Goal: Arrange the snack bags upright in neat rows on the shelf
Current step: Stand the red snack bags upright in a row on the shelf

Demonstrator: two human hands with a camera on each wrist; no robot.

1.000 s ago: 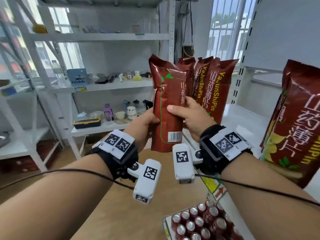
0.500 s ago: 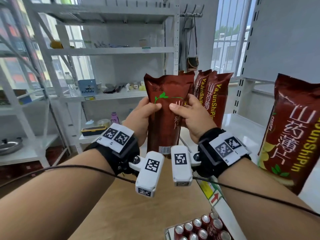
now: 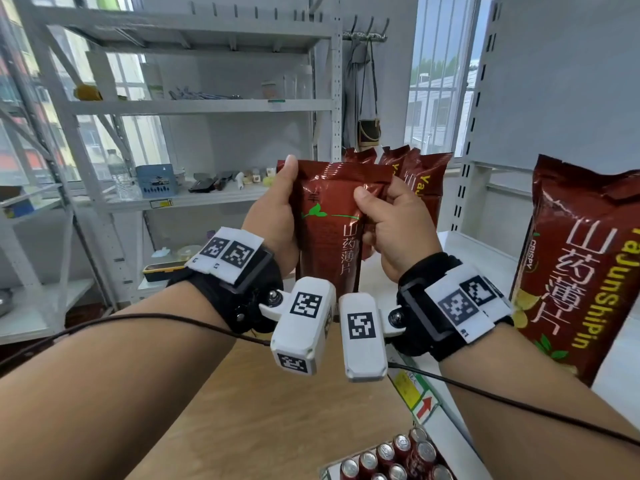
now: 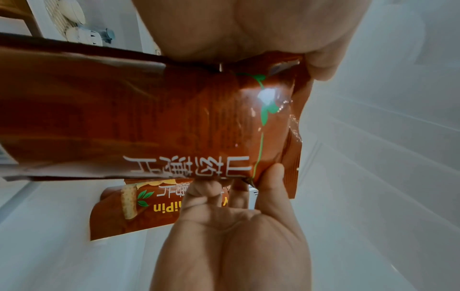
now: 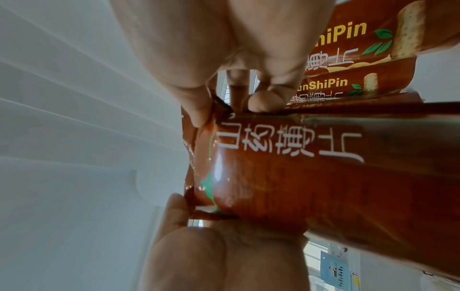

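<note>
- Down at six o'clock, closest to me, a tray of red-topped drink cans sits on the level below, beside the yellow-and-green price strip on the shelf's front edge.
- Just above that, my two wrists with their white tagged camera blocks meet at centre.
- My left hand is clamped on the left edge of a glossy reddish-brown foil snack bag with white characters and a green leaf, thumb laid up along its top corner to keep it vertical.
- My right hand pinches the bag's right edge, thumb in front, fingers curled behind; two-sided holding lets me square it, I judge, before setting it down.
- At three o'clock another large reddish-brown snack bag with yellow lettering already stands upright on the white metal shelf.
- Behind the held bag, at one o'clock, several matching bags stand in a row; mine likely joins them.
- Far off at eleven o'clock, grey racking holds a water bottle and a blue basket.
</note>
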